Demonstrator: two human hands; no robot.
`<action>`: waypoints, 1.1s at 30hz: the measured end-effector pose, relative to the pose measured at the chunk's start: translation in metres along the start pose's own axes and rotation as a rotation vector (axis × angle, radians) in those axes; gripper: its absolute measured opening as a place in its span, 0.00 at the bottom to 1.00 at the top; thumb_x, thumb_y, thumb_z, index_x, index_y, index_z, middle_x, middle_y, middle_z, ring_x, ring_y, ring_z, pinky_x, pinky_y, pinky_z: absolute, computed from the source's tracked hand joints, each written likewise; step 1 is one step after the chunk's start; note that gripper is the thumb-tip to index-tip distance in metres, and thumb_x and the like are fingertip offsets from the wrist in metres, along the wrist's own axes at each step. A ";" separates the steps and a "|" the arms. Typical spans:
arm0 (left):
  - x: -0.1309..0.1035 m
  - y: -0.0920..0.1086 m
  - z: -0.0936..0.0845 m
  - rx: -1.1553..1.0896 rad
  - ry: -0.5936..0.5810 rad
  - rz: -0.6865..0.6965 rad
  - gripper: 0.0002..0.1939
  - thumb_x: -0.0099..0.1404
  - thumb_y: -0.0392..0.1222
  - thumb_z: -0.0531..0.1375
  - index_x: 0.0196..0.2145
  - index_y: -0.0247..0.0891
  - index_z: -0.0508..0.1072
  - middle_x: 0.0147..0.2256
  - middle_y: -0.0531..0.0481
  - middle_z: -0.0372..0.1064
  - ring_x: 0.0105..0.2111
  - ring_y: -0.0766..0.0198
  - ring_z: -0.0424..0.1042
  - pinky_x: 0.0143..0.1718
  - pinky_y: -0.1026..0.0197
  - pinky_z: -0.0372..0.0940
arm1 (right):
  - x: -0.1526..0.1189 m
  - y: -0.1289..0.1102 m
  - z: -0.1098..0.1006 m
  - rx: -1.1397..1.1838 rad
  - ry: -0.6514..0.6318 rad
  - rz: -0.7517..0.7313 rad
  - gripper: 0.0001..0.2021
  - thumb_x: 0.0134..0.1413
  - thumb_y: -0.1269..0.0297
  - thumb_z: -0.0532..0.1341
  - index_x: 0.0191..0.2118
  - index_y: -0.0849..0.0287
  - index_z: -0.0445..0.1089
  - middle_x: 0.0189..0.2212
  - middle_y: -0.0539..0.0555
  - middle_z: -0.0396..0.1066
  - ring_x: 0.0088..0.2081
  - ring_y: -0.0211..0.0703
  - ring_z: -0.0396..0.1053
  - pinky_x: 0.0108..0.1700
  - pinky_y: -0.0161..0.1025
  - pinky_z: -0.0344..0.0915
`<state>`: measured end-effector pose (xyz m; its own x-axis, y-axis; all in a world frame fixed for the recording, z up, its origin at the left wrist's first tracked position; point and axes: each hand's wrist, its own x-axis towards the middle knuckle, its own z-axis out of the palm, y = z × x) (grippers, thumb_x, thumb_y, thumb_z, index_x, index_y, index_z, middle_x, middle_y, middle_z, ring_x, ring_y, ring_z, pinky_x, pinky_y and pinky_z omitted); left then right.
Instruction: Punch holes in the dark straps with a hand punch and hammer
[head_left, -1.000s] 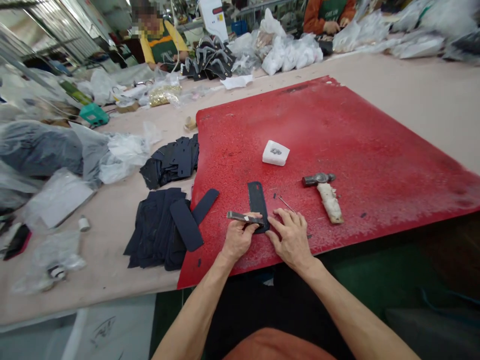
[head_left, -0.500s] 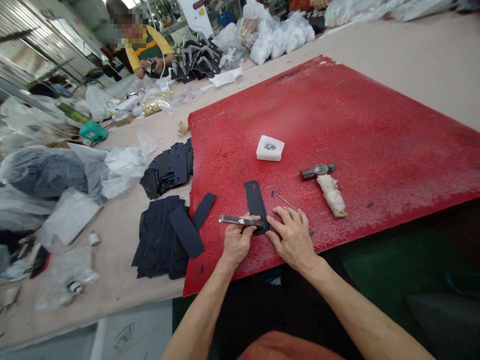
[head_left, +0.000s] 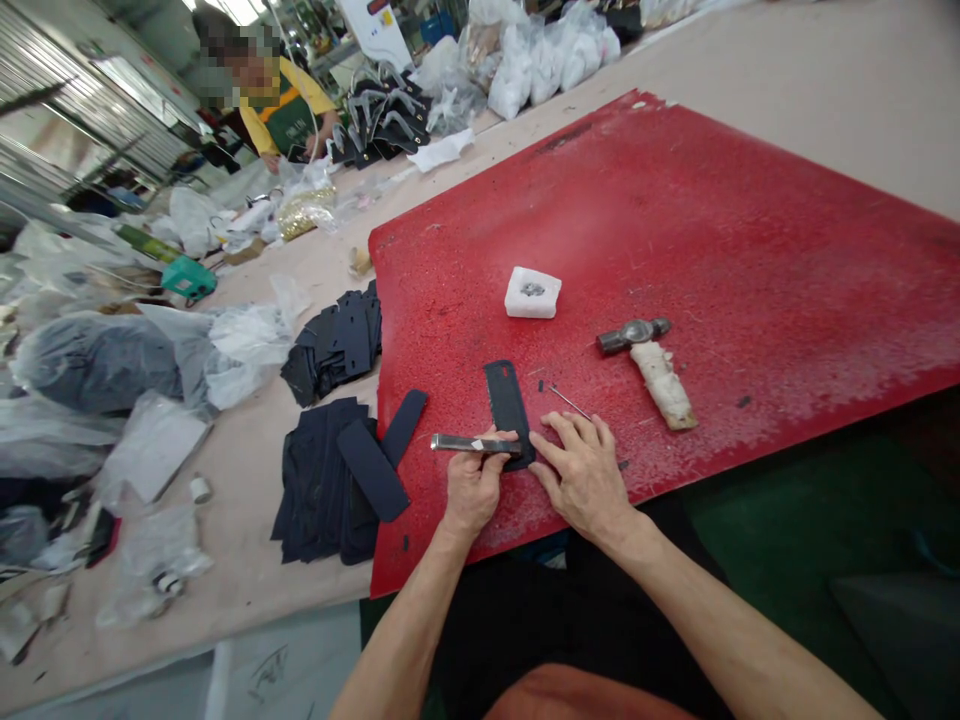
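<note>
My left hand [head_left: 474, 485] grips a metal punch [head_left: 457, 442], its fingers closed round the tool, which lies nearly level over the lower end of a dark rectangular piece [head_left: 508, 400] with a small slot near its top. My right hand [head_left: 583, 470] rests on the red mat with its fingers spread, the fingertips at the right edge of that dark piece. Beyond the right fingers lie a thin metal rod [head_left: 568, 401] and a tiny dark scrap [head_left: 541, 386]. A hammer [head_left: 651, 368] with a white-wrapped handle lies further right.
A white block [head_left: 532, 293] with a dark worn patch sits on the red mat [head_left: 675, 230]. Stacks of dark pieces [head_left: 319, 485] lie at the mat's left edge, and plastic bags [head_left: 105, 360] fill the far left. A person [head_left: 289, 110] works across the table.
The view has shifted slightly. My hands, the punch and the dark piece keep nearly the same places. Across the table, the person's hands have lowered.
</note>
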<state>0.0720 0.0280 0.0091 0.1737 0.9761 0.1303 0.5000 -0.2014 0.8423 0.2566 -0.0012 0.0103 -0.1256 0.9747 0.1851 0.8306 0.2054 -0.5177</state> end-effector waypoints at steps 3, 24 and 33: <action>0.001 0.000 0.001 0.047 -0.009 0.039 0.11 0.68 0.38 0.55 0.43 0.41 0.77 0.43 0.50 0.78 0.49 0.59 0.74 0.58 0.51 0.65 | 0.000 0.000 0.000 0.000 0.000 0.000 0.16 0.59 0.61 0.60 0.53 0.50 0.71 0.58 0.56 0.65 0.58 0.56 0.56 0.63 0.59 0.44; 0.002 0.000 0.009 0.143 -0.024 0.195 0.11 0.66 0.32 0.54 0.42 0.39 0.74 0.41 0.47 0.77 0.45 0.61 0.76 0.54 0.55 0.68 | 0.000 -0.008 0.004 -0.015 0.007 0.038 0.22 0.55 0.59 0.62 0.56 0.49 0.69 0.60 0.55 0.62 0.58 0.59 0.55 0.63 0.60 0.42; 0.004 0.000 0.010 0.103 -0.059 0.141 0.12 0.65 0.32 0.54 0.42 0.39 0.74 0.42 0.47 0.77 0.42 0.62 0.77 0.48 0.59 0.71 | 0.001 -0.009 0.004 -0.005 0.011 0.044 0.22 0.55 0.60 0.61 0.56 0.49 0.68 0.60 0.55 0.62 0.58 0.60 0.55 0.63 0.61 0.43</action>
<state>0.0811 0.0315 0.0042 0.2959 0.9319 0.2096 0.5514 -0.3458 0.7592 0.2472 -0.0017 0.0117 -0.0824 0.9817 0.1715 0.8376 0.1615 -0.5218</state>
